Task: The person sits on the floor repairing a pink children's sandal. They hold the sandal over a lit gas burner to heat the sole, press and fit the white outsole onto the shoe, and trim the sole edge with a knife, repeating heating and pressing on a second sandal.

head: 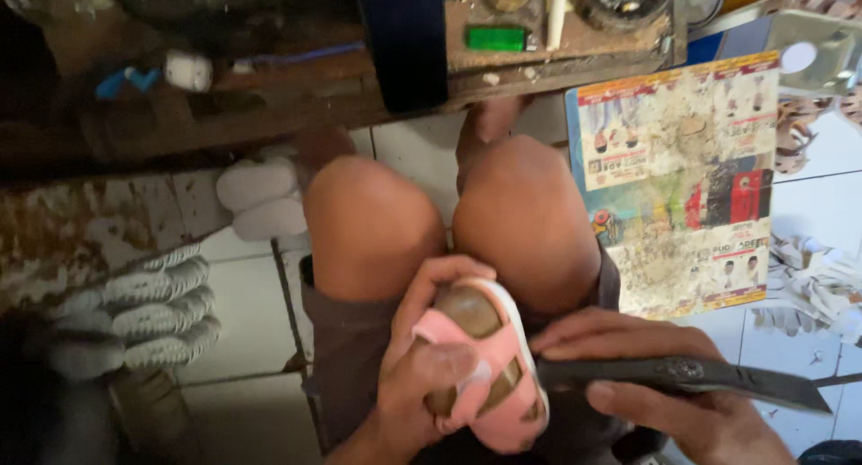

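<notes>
On the person's lap, just below the two bare knees, sits a small pink sandal (489,371) with a white sole edge and a brown footbed. The left hand (429,357) is wrapped around the sandal, fingers curled over its top end and thumb pressed on a pink strap. The right hand (664,384), just right of the sandal, is closed around a dark flat-bladed tool (682,377) whose near end touches the sandal's side. Right of the sandal and higher, a dusty printed card (682,178) lies on the white tiled floor (242,321), with torn scraps (808,281) beside it. Left of the sandal, white shoe soles (144,317) are stacked. Above the knees stands a wooden bench (557,48) carrying a green lighter (496,39).
</notes>
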A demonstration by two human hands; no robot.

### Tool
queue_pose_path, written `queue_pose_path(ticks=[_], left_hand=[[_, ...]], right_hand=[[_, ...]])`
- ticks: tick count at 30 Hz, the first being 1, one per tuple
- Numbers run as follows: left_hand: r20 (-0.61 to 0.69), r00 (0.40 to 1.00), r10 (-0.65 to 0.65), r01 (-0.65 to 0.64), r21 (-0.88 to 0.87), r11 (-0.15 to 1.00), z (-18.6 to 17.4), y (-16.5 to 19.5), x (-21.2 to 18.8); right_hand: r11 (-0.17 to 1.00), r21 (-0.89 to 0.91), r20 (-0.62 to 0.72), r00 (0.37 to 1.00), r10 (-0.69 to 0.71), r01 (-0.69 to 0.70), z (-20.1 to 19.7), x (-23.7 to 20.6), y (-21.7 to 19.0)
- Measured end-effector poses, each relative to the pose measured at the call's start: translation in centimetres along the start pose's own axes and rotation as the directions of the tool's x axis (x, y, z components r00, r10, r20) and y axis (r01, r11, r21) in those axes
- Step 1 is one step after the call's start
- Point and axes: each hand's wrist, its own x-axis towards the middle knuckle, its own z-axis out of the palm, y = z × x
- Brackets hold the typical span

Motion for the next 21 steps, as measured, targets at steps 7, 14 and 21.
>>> queue_pose_path(ticks=[7, 14, 21], left_hand=[[-0.054, 0.995, 0.089, -0.088, 0.012, 0.996, 0.4, -0.9, -0.3], [-0.105, 0.988, 0.115, -0.112, 0.040, 0.993, 0.4, -1.7, -0.5], [-0.179, 0.954, 0.240, -0.242, 0.014, 0.970, 1.9, -1.8, -0.3]], right_hand=[[0.976, 0.217, -0.120, 0.991, 0.060, -0.033, 1.2, -2.3, 2.2], [0.999, -0.017, -0.179, 0.983, -0.036, 0.033, 1.3, -3.5, 3.3], [0.996, -0.006, -0.269, 0.959, -0.089, 0.090, 1.9, -3.9, 5.1]])
